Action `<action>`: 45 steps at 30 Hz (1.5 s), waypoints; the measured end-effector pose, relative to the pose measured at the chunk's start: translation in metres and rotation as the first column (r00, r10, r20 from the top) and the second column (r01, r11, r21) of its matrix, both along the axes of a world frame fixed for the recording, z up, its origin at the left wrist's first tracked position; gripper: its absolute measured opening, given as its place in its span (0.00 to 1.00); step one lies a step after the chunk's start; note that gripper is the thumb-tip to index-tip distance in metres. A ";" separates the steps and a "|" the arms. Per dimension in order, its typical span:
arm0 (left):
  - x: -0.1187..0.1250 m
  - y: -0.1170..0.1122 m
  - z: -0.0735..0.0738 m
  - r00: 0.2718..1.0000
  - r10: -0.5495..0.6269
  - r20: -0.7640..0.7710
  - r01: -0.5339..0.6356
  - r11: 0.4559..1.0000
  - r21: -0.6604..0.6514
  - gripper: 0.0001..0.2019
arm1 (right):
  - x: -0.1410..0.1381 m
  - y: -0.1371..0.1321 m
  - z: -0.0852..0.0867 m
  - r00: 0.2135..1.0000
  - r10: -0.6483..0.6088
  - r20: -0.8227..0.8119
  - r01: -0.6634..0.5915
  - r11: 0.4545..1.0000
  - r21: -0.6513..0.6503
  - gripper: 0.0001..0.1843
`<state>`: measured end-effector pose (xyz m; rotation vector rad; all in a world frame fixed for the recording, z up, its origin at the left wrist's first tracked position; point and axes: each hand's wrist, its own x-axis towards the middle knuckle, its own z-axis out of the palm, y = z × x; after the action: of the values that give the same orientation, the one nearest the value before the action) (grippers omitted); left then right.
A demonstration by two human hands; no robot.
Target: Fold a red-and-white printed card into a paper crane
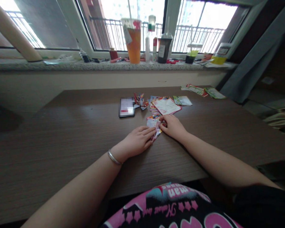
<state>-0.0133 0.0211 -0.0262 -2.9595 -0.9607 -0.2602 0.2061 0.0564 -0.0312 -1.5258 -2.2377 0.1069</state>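
Observation:
A colourful printed sheet of paper [152,122], partly folded, lies on the table in front of me. My left hand [138,140] rests flat on its lower left part with the fingers stretched out, and a metal bangle circles that wrist. On the sheet's right edge, my right hand [174,127] has its thumb and fingers closed around a folded part. The fingers cover some of the folds. Just beyond, a pile of printed sheets [167,106] shows a white, red-bordered one on top. Crumpled or folded colourful paper [141,102] sits left of that pile.
A phone [127,108] lies left of the folded paper. Greenish printed sheets [183,100] and more papers [213,92] are at the table's back right. Along the windowsill [85,66] stand an orange drink cup [134,44], a dark cup [164,47], bottles and pens.

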 end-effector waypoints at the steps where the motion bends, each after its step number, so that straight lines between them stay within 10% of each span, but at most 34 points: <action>1: 0.001 -0.002 0.000 1.000 0.018 -0.008 -0.018 1.000 0.013 0.24 | 0.000 0.001 0.000 1.000 -0.002 -0.004 0.002 1.000 0.000 0.10; 21: 0.013 -0.013 0.002 0.974 0.227 0.004 -0.225 0.964 0.140 0.23 | -0.010 -0.022 -0.004 0.992 0.122 -0.028 -0.125 0.976 -0.179 0.49; 45: 0.014 -0.010 0.000 0.976 0.219 0.000 -0.218 0.972 0.094 0.24 | -0.010 -0.005 -0.010 1.000 0.002 -0.027 -0.003 0.999 -0.053 0.31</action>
<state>0.0005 0.0115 -0.0264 -2.7387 -1.2244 -0.2752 0.1960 0.0514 -0.0414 -1.5399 -2.2321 0.1875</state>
